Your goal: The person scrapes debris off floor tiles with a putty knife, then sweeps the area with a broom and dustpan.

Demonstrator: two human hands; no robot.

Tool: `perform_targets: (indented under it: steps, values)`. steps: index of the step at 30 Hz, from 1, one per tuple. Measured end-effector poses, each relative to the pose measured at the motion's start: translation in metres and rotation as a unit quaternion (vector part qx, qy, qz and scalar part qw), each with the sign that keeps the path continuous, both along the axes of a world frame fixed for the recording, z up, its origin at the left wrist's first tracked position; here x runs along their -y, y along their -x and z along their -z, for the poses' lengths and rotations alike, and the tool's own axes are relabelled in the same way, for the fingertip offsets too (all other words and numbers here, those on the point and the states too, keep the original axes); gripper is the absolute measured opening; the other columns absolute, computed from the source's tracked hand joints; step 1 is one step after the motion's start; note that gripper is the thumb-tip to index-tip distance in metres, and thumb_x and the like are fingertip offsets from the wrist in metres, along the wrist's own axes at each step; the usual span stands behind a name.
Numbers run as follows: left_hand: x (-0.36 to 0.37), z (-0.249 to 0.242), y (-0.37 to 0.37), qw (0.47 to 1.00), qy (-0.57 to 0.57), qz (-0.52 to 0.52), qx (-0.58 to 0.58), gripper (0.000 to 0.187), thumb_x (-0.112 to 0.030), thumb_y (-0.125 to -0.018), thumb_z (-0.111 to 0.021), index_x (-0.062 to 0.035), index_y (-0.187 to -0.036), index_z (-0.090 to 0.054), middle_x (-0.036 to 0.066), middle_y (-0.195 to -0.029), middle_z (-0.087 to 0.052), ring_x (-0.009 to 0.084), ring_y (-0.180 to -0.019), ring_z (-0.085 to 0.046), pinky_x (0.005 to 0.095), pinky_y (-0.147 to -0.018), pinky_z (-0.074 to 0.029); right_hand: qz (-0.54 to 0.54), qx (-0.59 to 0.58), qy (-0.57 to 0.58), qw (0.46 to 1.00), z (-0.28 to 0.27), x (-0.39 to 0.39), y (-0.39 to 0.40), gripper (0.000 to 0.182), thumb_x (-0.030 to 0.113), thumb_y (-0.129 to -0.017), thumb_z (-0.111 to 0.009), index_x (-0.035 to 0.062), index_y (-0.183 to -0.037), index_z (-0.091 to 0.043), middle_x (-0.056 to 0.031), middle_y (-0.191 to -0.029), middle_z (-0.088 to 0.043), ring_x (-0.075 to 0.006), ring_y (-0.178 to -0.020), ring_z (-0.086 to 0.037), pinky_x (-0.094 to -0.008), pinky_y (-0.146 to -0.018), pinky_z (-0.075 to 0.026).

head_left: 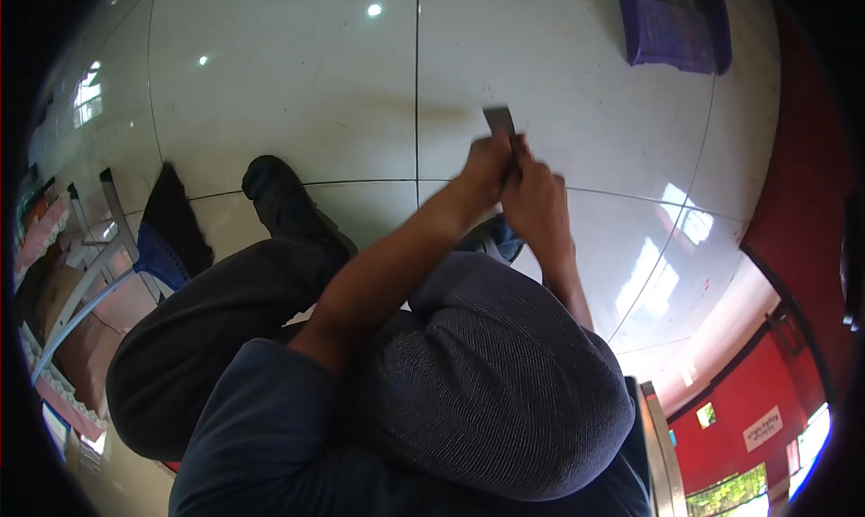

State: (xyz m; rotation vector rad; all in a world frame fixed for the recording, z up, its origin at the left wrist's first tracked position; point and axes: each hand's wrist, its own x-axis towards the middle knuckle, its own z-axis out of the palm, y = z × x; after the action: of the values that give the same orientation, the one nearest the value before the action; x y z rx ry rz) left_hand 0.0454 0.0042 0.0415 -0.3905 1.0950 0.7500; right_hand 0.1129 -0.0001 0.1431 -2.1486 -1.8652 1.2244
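Note:
A short dark flat strip (498, 119), its exact kind not clear, sticks up past my fingers above the tiled floor. My left hand (487, 167) is closed at the strip's left side. Against it, my right hand (538, 198) is closed around the strip's lower part, which the fingers mostly hide. Both hands are held together in front of my right knee (505, 355). Part of a shoe (494, 237) shows beneath my wrists.
A purple dustpan (678, 30) lies at the upper right. On the left is a broom with dark bristles (174, 219) and a blue head (162, 257), beside a metal-legged stand (117, 212). A red wall (806, 147) runs along the right.

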Motion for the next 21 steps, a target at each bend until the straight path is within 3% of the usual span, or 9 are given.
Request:
perform_targets:
  steps: [1, 4, 6, 8, 11, 14, 18, 19, 21]
  values:
    - [0.016, 0.008, -0.002, 0.997, 0.005, -0.035, 0.065, 0.028, -0.017, -0.098, -0.037, -0.0009, -0.086, -0.057, 0.009, -0.074, -0.057, 0.0195, -0.065, -0.056, 0.0337, -0.063, -0.049, -0.004, 0.002, -0.019, 1.000, 0.007, 0.015, -0.003, 0.038, 0.013, -0.088, -0.044, -0.0008, -0.122, -0.056, -0.0298, -0.096, -0.063, -0.0458, -0.087, -0.062, -0.0514, -0.081, -0.050]
    - [-0.007, -0.006, -0.003, 0.997, -0.054, 0.025, -0.046, 0.025, -0.018, -0.096, -0.042, -0.0038, -0.086, -0.061, 0.008, -0.078, -0.060, 0.0175, -0.069, -0.058, 0.0316, -0.065, -0.048, -0.014, 0.044, 0.026, 0.999, 0.006, -0.007, -0.003, 0.031, 0.009, -0.086, -0.045, -0.0029, -0.108, -0.063, -0.0300, -0.091, -0.063, -0.0463, -0.084, -0.062, -0.0497, -0.078, -0.051]
    - [-0.034, -0.011, 0.005, 0.997, -0.076, 0.023, -0.020, 0.024, -0.019, -0.094, -0.046, -0.0029, -0.083, -0.061, 0.009, -0.076, -0.060, 0.0173, -0.069, -0.057, 0.0335, -0.063, -0.047, 0.018, 0.026, 0.007, 0.999, 0.006, -0.029, -0.001, 0.028, 0.009, -0.085, -0.047, -0.0019, -0.101, -0.066, -0.0300, -0.086, -0.063, -0.0452, -0.084, -0.063, -0.0482, -0.077, -0.052]
    - [-0.030, -0.023, 0.006, 0.987, -0.073, 0.086, -0.117, 0.025, -0.018, -0.093, -0.047, -0.0009, -0.080, -0.060, 0.009, -0.075, -0.059, 0.0183, -0.069, -0.058, 0.0357, -0.062, -0.047, 0.011, 0.018, 0.000, 1.000, 0.001, -0.026, -0.001, 0.028, 0.010, -0.085, -0.047, -0.0022, -0.104, -0.065, -0.0295, -0.086, -0.063, -0.0457, -0.084, -0.063, -0.0480, -0.076, -0.052]
    - [0.008, 0.001, -0.005, 1.000, -0.007, -0.030, -0.002, 0.027, -0.019, -0.093, -0.048, -0.0001, -0.077, -0.059, 0.009, -0.074, -0.059, 0.0191, -0.067, -0.057, 0.0371, -0.061, -0.046, -0.008, -0.013, -0.088, 0.996, 0.009, 0.009, -0.004, 0.031, 0.009, -0.086, -0.047, -0.0018, -0.110, -0.064, -0.0300, -0.086, -0.063, -0.0457, -0.083, -0.062, -0.0485, -0.071, -0.051]
    - [-0.017, -0.011, 0.000, 0.995, -0.085, 0.002, -0.054, 0.027, -0.019, -0.093, -0.048, -0.0014, -0.076, -0.059, 0.009, -0.074, -0.059, 0.0187, -0.066, -0.057, 0.0367, -0.060, -0.046, 0.010, 0.015, 0.013, 1.000, 0.003, -0.019, 0.000, 0.041, 0.007, -0.084, -0.043, -0.0023, -0.122, -0.058, -0.0311, -0.091, -0.062, -0.0458, -0.083, -0.062, -0.0500, -0.077, -0.050]
    - [-0.017, -0.004, 0.002, 0.992, -0.105, 0.029, -0.058, 0.026, -0.019, -0.094, -0.047, -0.0008, -0.079, -0.059, 0.010, -0.075, -0.059, 0.0180, -0.068, -0.058, 0.0358, -0.060, -0.047, -0.005, 0.023, 0.028, 0.999, 0.007, -0.015, -0.003, 0.041, 0.008, -0.085, -0.044, -0.0020, -0.122, -0.058, -0.0302, -0.088, -0.062, -0.0462, -0.085, -0.062, -0.0503, -0.078, -0.050]
    - [-0.003, -0.016, 0.001, 0.979, -0.103, 0.118, -0.131, 0.026, -0.019, -0.095, -0.045, -0.0002, -0.084, -0.059, 0.010, -0.076, -0.060, 0.0178, -0.068, -0.058, 0.0354, -0.061, -0.047, 0.032, 0.008, 0.003, 0.999, 0.003, 0.001, -0.002, 0.029, 0.009, -0.086, -0.048, -0.0009, -0.106, -0.066, -0.0304, -0.089, -0.062, -0.0452, -0.087, -0.062, -0.0462, -0.073, -0.051]
    - [0.005, -0.014, -0.008, 0.996, -0.017, 0.051, -0.074, 0.026, -0.019, -0.095, -0.044, -0.0004, -0.086, -0.059, 0.009, -0.077, -0.059, 0.0179, -0.068, -0.057, 0.0346, -0.061, -0.047, 0.033, 0.006, -0.032, 0.999, 0.006, 0.017, -0.006, 0.030, 0.009, -0.086, -0.048, -0.0018, -0.107, -0.065, -0.0301, -0.091, -0.063, -0.0442, -0.089, -0.063, -0.0453, -0.075, -0.051]
